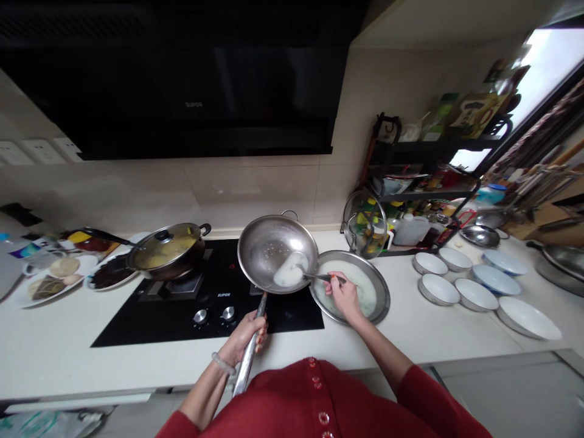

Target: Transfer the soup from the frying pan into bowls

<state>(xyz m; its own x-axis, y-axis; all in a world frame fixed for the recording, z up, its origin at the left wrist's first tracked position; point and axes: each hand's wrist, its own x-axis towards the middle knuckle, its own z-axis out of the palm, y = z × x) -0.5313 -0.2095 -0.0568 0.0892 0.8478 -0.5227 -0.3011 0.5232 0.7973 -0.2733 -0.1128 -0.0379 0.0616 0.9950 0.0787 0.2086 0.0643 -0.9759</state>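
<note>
My left hand [250, 333] is wrapped round the long metal handle of a steel wok [260, 243], which is tilted over the right side of the stove. In my right hand [342, 293] is a ladle [320, 277], its bowl end inside the wok. A small pool of white liquid with green flecks [290, 271] lies in the wok's lower right part. Beneath my right hand stands a wide metal basin [382, 304] holding more of this white liquid, close against the wok's right rim.
On the left burner sits a lidded pan [171, 249]. Plates of food [112, 271] stand left of it. Several white bowls [438, 288] are grouped at the right, near a spice rack [424, 198] with a glass lid [365, 224]. The range hood [196, 79] hangs above.
</note>
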